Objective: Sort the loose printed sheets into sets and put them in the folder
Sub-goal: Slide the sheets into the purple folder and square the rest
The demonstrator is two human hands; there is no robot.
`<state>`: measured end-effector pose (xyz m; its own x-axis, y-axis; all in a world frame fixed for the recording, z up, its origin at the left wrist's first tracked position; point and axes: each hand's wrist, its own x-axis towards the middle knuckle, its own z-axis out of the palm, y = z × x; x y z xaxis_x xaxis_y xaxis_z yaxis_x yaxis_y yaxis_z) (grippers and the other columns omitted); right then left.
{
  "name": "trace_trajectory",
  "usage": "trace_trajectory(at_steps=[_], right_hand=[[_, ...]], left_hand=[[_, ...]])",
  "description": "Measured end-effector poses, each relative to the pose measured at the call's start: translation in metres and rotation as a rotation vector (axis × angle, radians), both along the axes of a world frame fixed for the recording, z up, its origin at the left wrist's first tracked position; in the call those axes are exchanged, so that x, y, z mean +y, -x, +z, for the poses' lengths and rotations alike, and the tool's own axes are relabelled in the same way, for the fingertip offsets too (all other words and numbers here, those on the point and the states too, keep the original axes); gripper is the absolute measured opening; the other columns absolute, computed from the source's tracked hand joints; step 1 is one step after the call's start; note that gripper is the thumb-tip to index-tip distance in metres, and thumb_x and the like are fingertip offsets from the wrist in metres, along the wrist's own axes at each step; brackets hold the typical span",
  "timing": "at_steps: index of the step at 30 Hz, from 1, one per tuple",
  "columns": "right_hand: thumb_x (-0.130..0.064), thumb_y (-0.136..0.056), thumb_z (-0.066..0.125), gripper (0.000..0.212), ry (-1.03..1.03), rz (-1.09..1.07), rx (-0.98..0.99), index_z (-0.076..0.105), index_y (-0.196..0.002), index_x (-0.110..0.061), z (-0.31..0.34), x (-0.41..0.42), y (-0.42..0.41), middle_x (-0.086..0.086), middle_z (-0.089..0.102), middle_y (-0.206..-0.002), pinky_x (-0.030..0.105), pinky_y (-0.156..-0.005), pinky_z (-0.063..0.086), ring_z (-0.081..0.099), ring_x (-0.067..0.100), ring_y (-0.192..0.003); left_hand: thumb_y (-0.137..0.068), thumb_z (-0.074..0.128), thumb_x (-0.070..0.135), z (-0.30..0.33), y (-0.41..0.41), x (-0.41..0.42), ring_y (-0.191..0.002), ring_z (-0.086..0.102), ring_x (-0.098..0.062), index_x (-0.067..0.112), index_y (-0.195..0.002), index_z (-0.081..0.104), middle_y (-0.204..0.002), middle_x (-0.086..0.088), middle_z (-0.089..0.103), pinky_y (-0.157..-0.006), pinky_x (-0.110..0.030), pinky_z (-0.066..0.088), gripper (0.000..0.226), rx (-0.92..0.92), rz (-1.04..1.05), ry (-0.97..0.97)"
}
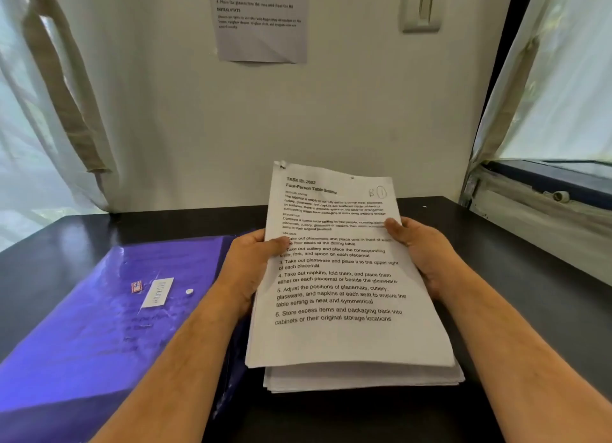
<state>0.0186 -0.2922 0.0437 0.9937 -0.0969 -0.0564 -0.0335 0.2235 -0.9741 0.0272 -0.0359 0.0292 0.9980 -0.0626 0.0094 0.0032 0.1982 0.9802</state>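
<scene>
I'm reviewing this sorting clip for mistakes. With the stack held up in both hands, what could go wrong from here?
The left hand and right hand grip the stack of printed sheets only at its edges, and the lower sheets already sit offset, so some may slide out. The purple folder lies closed, so freeing a hand could loosen the stack.

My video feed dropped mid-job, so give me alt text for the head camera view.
Both hands, left hand and right hand, hold a stack of printed sheets by its side edges above a dark table; the top page is headed "Four-Person Table Setting". A purple folder lies closed on the table to the left, beside the stack.
</scene>
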Motion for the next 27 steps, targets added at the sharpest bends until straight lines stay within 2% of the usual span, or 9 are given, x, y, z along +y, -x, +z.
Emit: trace_trajectory(at_steps=[4, 9, 13, 15, 18, 20, 23, 25, 27], right_hand=[[-0.017, -0.093, 0.063, 0.028, 0.036, 0.24, 0.07, 0.063, -0.121, -0.013, -0.001, 0.008, 0.006, 0.017, 0.074, -0.111, 0.053, -0.079, 0.06, 0.072, 0.039, -0.099], [-0.008, -0.091, 0.067, 0.031, 0.163, 0.182, 0.001, 0.064, -0.121, -0.015, -0.007, 0.021, 0.006, 0.011, 0.076, -0.106, 0.052, -0.085, 0.059, 0.074, 0.033, -0.094], [-0.02, -0.096, 0.063, 0.025, 0.198, 0.171, -0.05, 0.063, -0.121, -0.021, -0.008, 0.024, 0.005, 0.008, 0.076, -0.107, 0.053, -0.087, 0.058, 0.074, 0.031, -0.096], [-0.02, -0.098, 0.06, 0.023, 0.214, 0.155, -0.061, 0.062, -0.121, -0.022, -0.008, 0.024, 0.005, 0.008, 0.076, -0.106, 0.053, -0.085, 0.059, 0.074, 0.032, -0.094], [-0.016, -0.097, 0.061, 0.025, 0.253, 0.14, -0.059, 0.063, -0.122, -0.02, -0.01, 0.027, 0.003, 0.008, 0.076, -0.105, 0.055, -0.086, 0.058, 0.074, 0.033, -0.093], [-0.015, -0.097, 0.062, 0.025, 0.271, 0.122, -0.052, 0.064, -0.121, -0.021, -0.011, 0.028, 0.002, 0.007, 0.077, -0.103, 0.055, -0.085, 0.058, 0.075, 0.033, -0.091], [-0.017, -0.096, 0.063, 0.023, 0.272, 0.084, -0.018, 0.064, -0.116, -0.029, -0.013, 0.029, -0.001, 0.005, 0.077, -0.099, 0.055, -0.082, 0.059, 0.075, 0.032, -0.087], [-0.017, -0.096, 0.064, 0.021, 0.275, 0.062, 0.005, 0.064, -0.11, -0.032, -0.014, 0.03, -0.003, 0.003, 0.078, -0.097, 0.054, -0.08, 0.06, 0.076, 0.03, -0.084], [-0.018, -0.095, 0.064, 0.02, 0.285, 0.059, 0.027, 0.064, -0.108, -0.033, -0.015, 0.032, -0.004, 0.003, 0.078, -0.096, 0.052, -0.079, 0.061, 0.076, 0.029, -0.083]], left_hand=[[-0.096, 0.059, 0.003, -0.001, -0.001, 0.008, -0.095, 0.073, -0.035, 0.004, -0.115, 0.068, -0.105, -0.015, 0.076, -0.08, -0.048, 0.06, 0.021, 0.024, 0.084, 0.102], [-0.097, 0.059, 0.004, -0.002, 0.002, 0.01, -0.089, 0.075, -0.029, 0.009, -0.116, 0.065, -0.104, -0.012, 0.076, -0.067, -0.04, 0.063, 0.021, 0.015, 0.037, 0.127], [-0.095, 0.061, 0.004, 0.002, 0.005, 0.01, -0.087, 0.076, -0.025, 0.012, -0.115, 0.065, -0.102, -0.007, 0.077, -0.069, -0.038, 0.063, 0.021, -0.03, 0.069, 0.008], [-0.1, 0.059, 0.018, 0.005, 0.006, 0.014, -0.089, 0.076, -0.022, 0.016, -0.113, 0.068, -0.102, -0.004, 0.078, -0.08, -0.041, 0.06, 0.016, -0.069, 0.093, -0.156], [-0.104, 0.039, 0.05, 0.012, 0.005, 0.029, -0.088, 0.071, -0.015, 0.02, -0.098, 0.074, -0.094, 0.003, 0.077, -0.084, -0.035, 0.05, 0.047, -0.101, 0.208, -0.532], [-0.104, 0.033, 0.052, 0.008, 0.004, 0.048, -0.09, 0.064, -0.014, 0.02, -0.095, 0.073, -0.096, 0.004, 0.073, -0.085, -0.033, 0.044, 0.052, -0.111, 0.327, -0.803], [-0.095, 0.052, 0.048, -0.01, 0.007, 0.078, -0.111, 0.059, -0.024, 0.034, -0.115, 0.064, -0.123, 0.002, 0.066, -0.101, -0.043, 0.045, 0.027, -0.018, 0.305, -1.346], [-0.081, 0.058, 0.067, -0.021, 0.01, 0.085, -0.128, 0.05, -0.029, 0.045, -0.132, 0.051, -0.138, 0.006, 0.055, -0.113, -0.056, 0.03, 0.056, 0.115, 0.203, -1.578], [-0.066, 0.052, 0.082, -0.023, 0.01, 0.084, -0.134, 0.045, -0.03, 0.049, -0.137, 0.043, -0.144, 0.007, 0.049, -0.115, -0.063, 0.017, 0.08, 0.159, 0.194, -1.537]])
